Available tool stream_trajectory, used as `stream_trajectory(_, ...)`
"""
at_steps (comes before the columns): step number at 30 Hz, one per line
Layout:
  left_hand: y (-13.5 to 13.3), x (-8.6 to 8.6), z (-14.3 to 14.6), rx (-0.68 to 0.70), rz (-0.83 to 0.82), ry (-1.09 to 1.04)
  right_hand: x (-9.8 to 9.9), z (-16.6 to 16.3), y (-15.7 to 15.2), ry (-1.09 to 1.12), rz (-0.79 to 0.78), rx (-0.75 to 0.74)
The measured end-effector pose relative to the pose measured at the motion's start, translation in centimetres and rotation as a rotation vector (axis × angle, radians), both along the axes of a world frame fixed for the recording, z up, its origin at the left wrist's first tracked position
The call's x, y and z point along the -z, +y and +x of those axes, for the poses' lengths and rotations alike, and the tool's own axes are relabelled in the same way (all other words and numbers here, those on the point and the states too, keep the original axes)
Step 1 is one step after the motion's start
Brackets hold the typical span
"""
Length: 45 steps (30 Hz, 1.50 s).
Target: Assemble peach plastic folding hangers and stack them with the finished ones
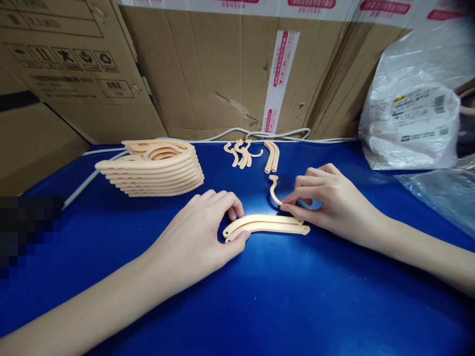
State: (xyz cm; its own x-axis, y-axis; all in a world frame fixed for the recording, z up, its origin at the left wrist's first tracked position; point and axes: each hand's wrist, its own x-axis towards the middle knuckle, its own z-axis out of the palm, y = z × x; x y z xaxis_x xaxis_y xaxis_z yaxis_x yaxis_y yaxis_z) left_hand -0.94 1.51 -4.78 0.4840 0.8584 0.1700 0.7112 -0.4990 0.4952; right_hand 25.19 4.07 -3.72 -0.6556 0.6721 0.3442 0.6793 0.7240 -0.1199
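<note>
Two cream plastic hanger arms point(272, 223) lie side by side on the blue surface. My left hand point(208, 225) is closed around their left end, thumb at the near edge and curled fingers at the far edge. Between thumb and fingers, my right hand point(321, 198) pinches a cream hanger hook point(274, 192) by its lower end, just above the right end of the arms. The curved hook rises away from the fingertips. Behind it lie more hanger arms point(272, 157) and several loose hooks point(243, 153).
A stack of cream folded hangers point(150, 170) stands at the back left. Cardboard boxes point(208, 64) wall off the rear, with a white cable point(237, 131) along their base. Clear plastic wrapping point(411, 109) with a labelled white bundle sits at the right on the blue surface point(260, 306).
</note>
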Motion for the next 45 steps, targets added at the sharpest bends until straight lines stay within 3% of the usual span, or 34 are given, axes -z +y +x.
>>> stream_trajectory(26, -0.44, 0.3, -0.13, 0.062, 0.028, 0.001, 0.77, 0.49, 0.19, 0.028, -0.02, -0.109)
stream_trajectory(45, -0.5, -0.08, -0.02, 0.077, 0.014, 0.003, 0.95, 0.48, 0.3, 0.021, -0.036, -0.105)
